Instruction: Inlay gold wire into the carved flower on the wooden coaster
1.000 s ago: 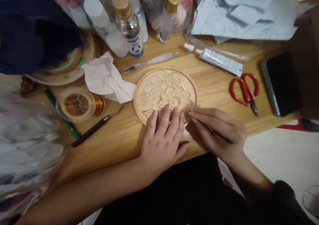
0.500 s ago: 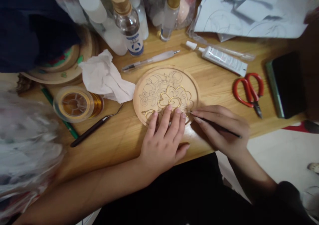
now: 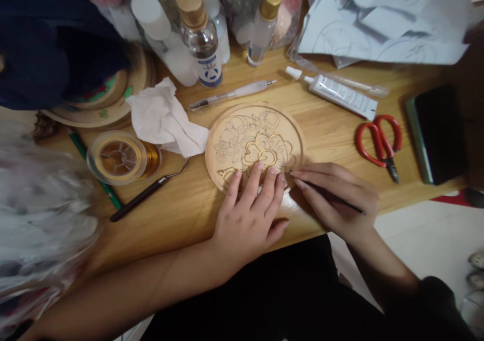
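Note:
A round wooden plate (image 3: 217, 167) with a raised rim lies on the table, its face drawn with flowers in thin dark lines. Gold wire (image 3: 247, 147) follows part of the drawing, forming a scalloped bloom. My left hand (image 3: 251, 215) rests with fingers spread over the near part of the plate, covering some of it. Pinched in my right hand (image 3: 340, 200) are slim dark tweezers (image 3: 335, 196); their tips meet the plate's right side beside my left fingers. Whether wire is between the tips is too small to tell.
Left of the plate are a crumpled tissue (image 3: 166, 119), a gold wire spool (image 3: 119, 158) and a dark-handled hooked tool (image 3: 139, 197). Beyond it lie a pen (image 3: 234, 94), a glue tube (image 3: 340, 95) and bottles (image 3: 204, 54). Red-handled cutters (image 3: 380, 142) and a phone (image 3: 434, 134) sit right.
The whole view has shifted slightly, moving the table things a little to the right. Both hands keep nearly the same pose on and beside the plate.

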### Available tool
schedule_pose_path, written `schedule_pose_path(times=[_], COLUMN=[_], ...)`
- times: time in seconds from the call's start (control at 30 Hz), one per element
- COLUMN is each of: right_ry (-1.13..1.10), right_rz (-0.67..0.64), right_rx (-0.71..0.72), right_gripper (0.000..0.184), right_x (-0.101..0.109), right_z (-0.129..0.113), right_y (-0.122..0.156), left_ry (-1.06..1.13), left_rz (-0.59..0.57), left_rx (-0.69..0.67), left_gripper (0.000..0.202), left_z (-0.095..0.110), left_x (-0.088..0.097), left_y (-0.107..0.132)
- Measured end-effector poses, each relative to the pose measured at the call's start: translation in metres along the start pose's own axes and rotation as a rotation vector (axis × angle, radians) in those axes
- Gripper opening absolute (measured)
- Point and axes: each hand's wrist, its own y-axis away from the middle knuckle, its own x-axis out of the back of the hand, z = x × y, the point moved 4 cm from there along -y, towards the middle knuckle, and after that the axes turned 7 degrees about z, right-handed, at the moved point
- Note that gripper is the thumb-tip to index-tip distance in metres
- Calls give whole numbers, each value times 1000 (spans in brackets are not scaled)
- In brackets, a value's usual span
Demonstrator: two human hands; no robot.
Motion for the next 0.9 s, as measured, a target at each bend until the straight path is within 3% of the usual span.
schedule_pose_path(times=[0.3,0.9], right_ry=[13,-92], right_rz=[-4,-142], right_rx=[-2,-42], right_gripper=[34,22], right_x=[1,4], right_z=[-1,7], right_y=[-1,-20], left_ry=[0,4], left_rz=[-8,-39], left_rx=[4,9], left_gripper=[58,58], left_z=[1,1], left_x=[0,1], left_y=[-1,-2])
